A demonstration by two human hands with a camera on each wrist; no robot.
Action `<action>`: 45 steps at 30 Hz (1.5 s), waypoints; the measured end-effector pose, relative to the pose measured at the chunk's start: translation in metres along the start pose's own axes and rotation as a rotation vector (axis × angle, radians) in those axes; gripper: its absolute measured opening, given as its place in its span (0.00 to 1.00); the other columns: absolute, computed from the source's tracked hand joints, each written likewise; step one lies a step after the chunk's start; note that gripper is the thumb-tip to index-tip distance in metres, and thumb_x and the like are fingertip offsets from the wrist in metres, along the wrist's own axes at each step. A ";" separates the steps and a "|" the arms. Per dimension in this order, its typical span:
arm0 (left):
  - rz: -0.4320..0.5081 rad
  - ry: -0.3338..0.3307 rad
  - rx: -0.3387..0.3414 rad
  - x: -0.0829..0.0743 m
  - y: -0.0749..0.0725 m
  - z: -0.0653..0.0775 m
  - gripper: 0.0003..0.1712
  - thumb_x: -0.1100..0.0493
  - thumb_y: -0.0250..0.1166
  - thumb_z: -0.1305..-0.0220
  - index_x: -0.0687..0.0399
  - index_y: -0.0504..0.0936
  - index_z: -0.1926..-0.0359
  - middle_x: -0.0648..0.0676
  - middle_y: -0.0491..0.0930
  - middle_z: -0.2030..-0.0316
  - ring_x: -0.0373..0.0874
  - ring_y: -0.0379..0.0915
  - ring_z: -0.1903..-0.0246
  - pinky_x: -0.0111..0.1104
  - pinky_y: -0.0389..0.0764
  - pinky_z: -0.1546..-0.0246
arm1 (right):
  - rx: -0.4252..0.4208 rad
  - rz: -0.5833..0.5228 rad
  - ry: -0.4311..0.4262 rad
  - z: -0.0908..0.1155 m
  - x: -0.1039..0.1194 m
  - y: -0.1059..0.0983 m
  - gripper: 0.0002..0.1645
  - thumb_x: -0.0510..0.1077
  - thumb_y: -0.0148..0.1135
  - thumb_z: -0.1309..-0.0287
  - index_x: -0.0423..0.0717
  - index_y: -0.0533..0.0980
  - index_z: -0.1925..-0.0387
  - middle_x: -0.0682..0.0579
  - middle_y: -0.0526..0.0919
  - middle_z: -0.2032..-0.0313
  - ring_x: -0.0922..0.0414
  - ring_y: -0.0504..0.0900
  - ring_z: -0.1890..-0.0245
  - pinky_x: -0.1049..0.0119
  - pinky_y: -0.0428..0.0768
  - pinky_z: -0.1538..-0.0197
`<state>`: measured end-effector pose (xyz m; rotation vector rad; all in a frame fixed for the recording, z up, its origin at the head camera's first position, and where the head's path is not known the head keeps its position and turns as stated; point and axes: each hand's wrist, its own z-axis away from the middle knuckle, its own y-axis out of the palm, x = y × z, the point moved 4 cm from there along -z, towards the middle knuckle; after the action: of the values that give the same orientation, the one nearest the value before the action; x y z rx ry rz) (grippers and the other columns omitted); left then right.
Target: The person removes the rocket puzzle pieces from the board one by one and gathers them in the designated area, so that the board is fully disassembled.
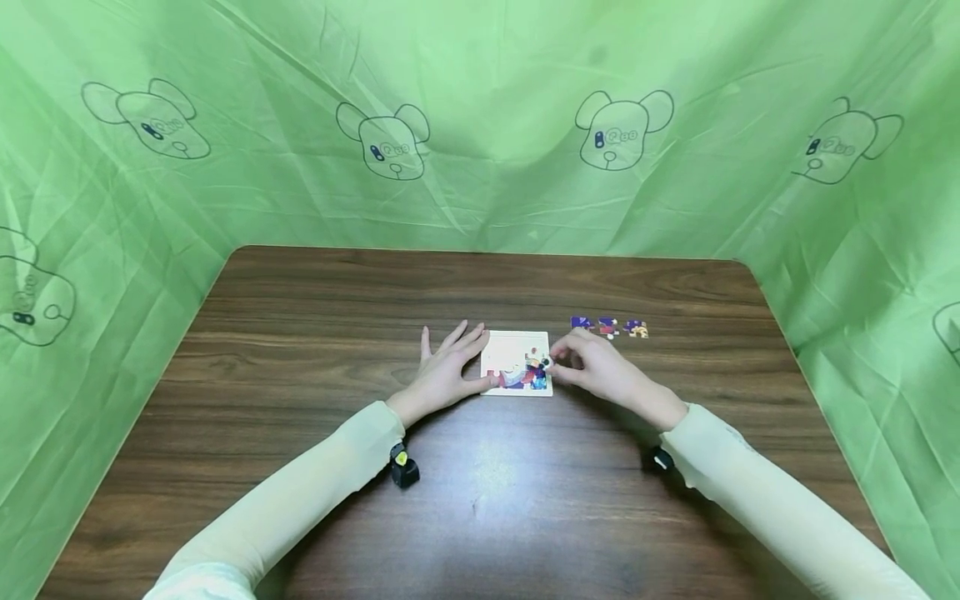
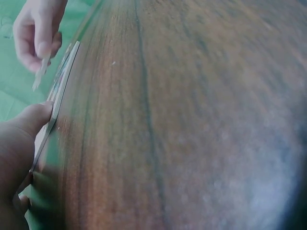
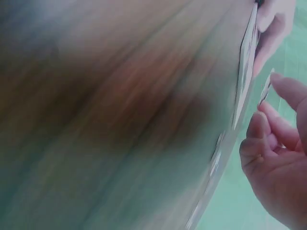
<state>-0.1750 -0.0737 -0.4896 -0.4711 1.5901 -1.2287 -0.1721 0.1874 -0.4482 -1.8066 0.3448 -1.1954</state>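
A white-framed jigsaw puzzle board (image 1: pixel 510 343) lies on the table, its lower and right parts filled with colourful pieces. My left hand (image 1: pixel 446 371) rests at the board's left side, fingers spread, with the thumb on its lower left edge. Over the board's right side, my right hand (image 1: pixel 592 364) pinches a puzzle piece (image 3: pixel 266 86) between thumb and fingertip. In the left wrist view that piece (image 2: pixel 41 74) is tilted, above the board (image 2: pixel 63 84). The picture on the held piece is too small to read.
Several loose puzzle pieces, among them a purple piece (image 1: pixel 581 322), a red and purple piece (image 1: pixel 607 326) and a yellow and purple piece (image 1: pixel 637 328), lie beyond the right hand. Green printed cloth (image 1: pixel 495 200) hangs around the brown wooden table (image 1: pixel 337 300).
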 end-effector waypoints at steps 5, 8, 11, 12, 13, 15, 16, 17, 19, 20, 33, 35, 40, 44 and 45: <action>0.000 0.003 -0.004 0.001 0.000 0.000 0.52 0.28 0.65 0.35 0.46 0.61 0.19 0.47 0.54 0.19 0.47 0.38 0.18 0.70 0.21 0.30 | -0.020 0.019 0.026 0.019 -0.021 -0.018 0.14 0.44 0.76 0.40 0.42 0.84 0.55 0.50 0.80 0.63 0.56 0.78 0.64 0.62 0.80 0.61; -0.002 0.003 -0.006 0.000 0.000 0.000 0.52 0.29 0.65 0.35 0.47 0.61 0.19 0.47 0.54 0.19 0.47 0.39 0.18 0.70 0.22 0.30 | -0.034 0.035 0.049 0.029 -0.034 -0.027 0.14 0.43 0.75 0.39 0.42 0.84 0.54 0.49 0.81 0.61 0.57 0.78 0.65 0.63 0.79 0.61; 0.000 -0.003 -0.004 0.000 -0.001 0.001 0.52 0.29 0.66 0.35 0.47 0.61 0.19 0.47 0.55 0.19 0.47 0.39 0.18 0.70 0.22 0.30 | -0.053 0.053 0.059 0.038 -0.044 -0.035 0.12 0.41 0.75 0.39 0.43 0.84 0.54 0.49 0.82 0.60 0.57 0.77 0.65 0.63 0.77 0.63; 0.000 -0.004 -0.004 -0.001 -0.002 0.001 0.52 0.30 0.66 0.34 0.47 0.60 0.19 0.47 0.55 0.19 0.47 0.39 0.18 0.70 0.22 0.30 | -0.059 0.058 0.059 0.040 -0.047 -0.037 0.12 0.41 0.75 0.39 0.43 0.84 0.55 0.49 0.82 0.60 0.57 0.77 0.65 0.63 0.77 0.63; 0.000 -0.006 -0.003 -0.001 -0.002 0.001 0.52 0.30 0.66 0.34 0.47 0.60 0.19 0.47 0.55 0.19 0.48 0.39 0.18 0.70 0.22 0.30 | -0.066 0.061 0.057 0.043 -0.050 -0.039 0.12 0.41 0.75 0.39 0.44 0.84 0.55 0.50 0.82 0.61 0.57 0.76 0.65 0.63 0.76 0.63; -0.003 -0.007 -0.004 -0.002 -0.003 0.001 0.52 0.30 0.66 0.34 0.47 0.61 0.19 0.47 0.55 0.19 0.48 0.40 0.18 0.70 0.22 0.30 | -0.078 0.066 0.048 0.047 -0.055 -0.042 0.12 0.41 0.75 0.39 0.44 0.84 0.55 0.52 0.81 0.64 0.58 0.75 0.66 0.61 0.79 0.58; -0.003 -0.006 -0.005 -0.002 -0.003 0.001 0.52 0.30 0.66 0.34 0.47 0.61 0.19 0.47 0.55 0.19 0.48 0.40 0.18 0.70 0.22 0.30 | -0.085 0.066 0.038 0.049 -0.057 -0.043 0.12 0.40 0.75 0.40 0.44 0.84 0.55 0.52 0.80 0.64 0.58 0.75 0.67 0.58 0.81 0.52; -0.003 -0.005 -0.006 -0.002 -0.003 0.001 0.52 0.30 0.66 0.34 0.47 0.61 0.19 0.47 0.55 0.19 0.48 0.40 0.18 0.71 0.22 0.30 | -0.091 0.066 0.029 0.050 -0.060 -0.043 0.12 0.39 0.76 0.40 0.44 0.84 0.55 0.53 0.79 0.65 0.58 0.75 0.67 0.55 0.80 0.44; -0.003 -0.003 -0.008 -0.001 -0.002 0.001 0.52 0.29 0.66 0.35 0.47 0.61 0.19 0.47 0.55 0.19 0.48 0.40 0.18 0.71 0.22 0.30 | -0.096 0.071 0.012 0.052 -0.065 -0.044 0.12 0.38 0.76 0.41 0.43 0.84 0.56 0.53 0.78 0.65 0.58 0.75 0.67 0.46 0.73 0.32; -0.002 -0.001 -0.007 -0.001 -0.002 0.001 0.52 0.29 0.66 0.35 0.47 0.61 0.19 0.47 0.55 0.19 0.48 0.40 0.18 0.70 0.22 0.30 | -0.097 0.074 0.007 0.053 -0.067 -0.045 0.12 0.38 0.76 0.41 0.43 0.84 0.56 0.53 0.78 0.65 0.59 0.74 0.67 0.42 0.67 0.28; 0.003 -0.004 0.005 0.001 0.000 0.002 0.51 0.29 0.65 0.34 0.46 0.60 0.19 0.47 0.54 0.19 0.47 0.38 0.18 0.70 0.21 0.30 | -0.082 0.093 0.005 0.053 -0.079 -0.044 0.12 0.35 0.73 0.39 0.40 0.85 0.53 0.54 0.76 0.68 0.59 0.73 0.69 0.49 0.78 0.39; 0.000 -0.004 0.006 0.000 0.000 0.002 0.51 0.29 0.65 0.33 0.45 0.60 0.18 0.47 0.54 0.19 0.47 0.38 0.18 0.70 0.22 0.30 | -0.076 0.079 0.026 0.054 -0.079 -0.044 0.13 0.35 0.73 0.38 0.39 0.85 0.51 0.55 0.77 0.68 0.60 0.73 0.69 0.46 0.76 0.38; 0.002 -0.001 0.002 -0.001 -0.001 0.002 0.51 0.30 0.65 0.34 0.46 0.60 0.19 0.47 0.54 0.19 0.47 0.39 0.18 0.70 0.22 0.30 | -0.073 0.077 0.090 0.056 -0.081 -0.043 0.16 0.38 0.72 0.36 0.40 0.84 0.48 0.57 0.78 0.68 0.61 0.74 0.69 0.61 0.76 0.62; 0.003 0.001 -0.004 -0.001 -0.001 0.001 0.52 0.29 0.65 0.34 0.46 0.60 0.19 0.47 0.54 0.19 0.47 0.39 0.18 0.70 0.22 0.30 | -0.100 0.067 0.095 0.056 -0.080 -0.043 0.15 0.37 0.73 0.37 0.41 0.84 0.49 0.56 0.78 0.69 0.62 0.75 0.69 0.64 0.77 0.65; 0.003 0.002 -0.007 0.000 -0.001 0.001 0.52 0.29 0.65 0.34 0.46 0.60 0.19 0.47 0.54 0.19 0.47 0.39 0.18 0.70 0.22 0.30 | -0.107 0.065 0.093 0.057 -0.080 -0.043 0.15 0.37 0.73 0.38 0.41 0.85 0.49 0.57 0.78 0.69 0.62 0.75 0.69 0.64 0.77 0.65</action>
<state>-0.1742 -0.0740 -0.4887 -0.4721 1.5969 -1.2223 -0.1741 0.2928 -0.4667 -1.8205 0.5264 -1.2381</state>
